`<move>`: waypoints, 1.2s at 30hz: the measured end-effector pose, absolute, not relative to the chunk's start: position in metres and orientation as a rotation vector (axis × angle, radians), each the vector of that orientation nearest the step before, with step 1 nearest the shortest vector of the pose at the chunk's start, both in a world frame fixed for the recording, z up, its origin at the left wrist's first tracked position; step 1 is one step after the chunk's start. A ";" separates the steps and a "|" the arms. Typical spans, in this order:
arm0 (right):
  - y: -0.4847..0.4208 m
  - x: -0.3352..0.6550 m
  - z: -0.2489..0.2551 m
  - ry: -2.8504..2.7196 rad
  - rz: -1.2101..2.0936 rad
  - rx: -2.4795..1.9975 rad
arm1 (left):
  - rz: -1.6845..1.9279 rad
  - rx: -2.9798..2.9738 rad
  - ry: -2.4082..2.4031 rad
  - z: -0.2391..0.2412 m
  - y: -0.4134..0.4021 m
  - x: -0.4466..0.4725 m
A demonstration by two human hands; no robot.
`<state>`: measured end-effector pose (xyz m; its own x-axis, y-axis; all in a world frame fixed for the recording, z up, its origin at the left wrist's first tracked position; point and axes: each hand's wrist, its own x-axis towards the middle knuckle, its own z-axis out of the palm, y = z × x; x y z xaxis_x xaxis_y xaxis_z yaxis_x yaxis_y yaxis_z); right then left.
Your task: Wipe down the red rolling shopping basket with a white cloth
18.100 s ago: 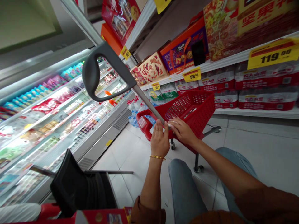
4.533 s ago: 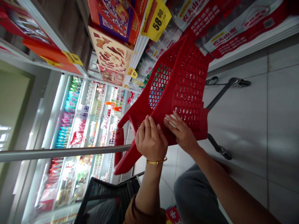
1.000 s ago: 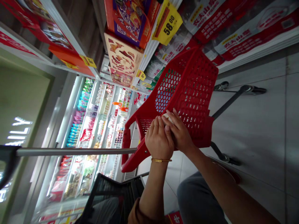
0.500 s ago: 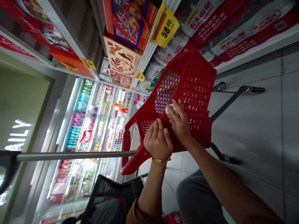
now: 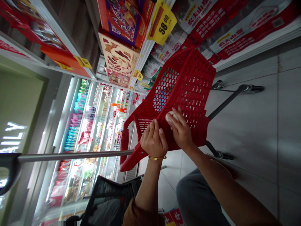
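A red plastic shopping cart (image 5: 189, 83) with a perforated basket is in front of me, appearing tipped in this sideways view. My left hand (image 5: 154, 139), wearing a gold bracelet (image 5: 157, 158), is closed over the basket's rim near the handle (image 5: 124, 142). My right hand (image 5: 181, 130) presses a crumpled white cloth or tissue (image 5: 169, 118) against the solid part of the basket's side, just beside the rim. Its fingers lie over the white piece and hide part of it.
Shelves with boxed goods (image 5: 119, 56) and red-labelled bottle packs (image 5: 225, 37) stand beside the cart. A metal pole (image 5: 75, 156) crosses at left. A black mesh chair (image 5: 105, 201) is at the bottom. Grey floor tiles (image 5: 249, 131) lie at right.
My right hand with the white piece has slid a little along the basket's side, away from the rim. My left hand keeps its hold. The whole view has shifted slightly.
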<state>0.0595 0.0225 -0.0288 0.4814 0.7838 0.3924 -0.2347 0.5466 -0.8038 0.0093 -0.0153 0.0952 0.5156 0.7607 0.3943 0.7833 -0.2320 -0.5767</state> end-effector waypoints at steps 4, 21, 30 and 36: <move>0.015 0.053 -0.046 -0.939 0.660 -0.681 | -0.041 -2.026 -1.254 0.095 -0.014 0.007; -0.010 0.036 -0.109 -1.097 0.654 -0.774 | -0.044 -1.971 -1.234 0.092 -0.011 0.004; -0.022 0.041 -0.125 -1.084 0.680 -0.801 | -0.058 -1.995 -1.295 0.090 -0.007 0.000; -0.016 0.053 -0.102 -1.020 0.635 -0.802 | -0.056 -1.962 -1.244 0.090 -0.007 0.002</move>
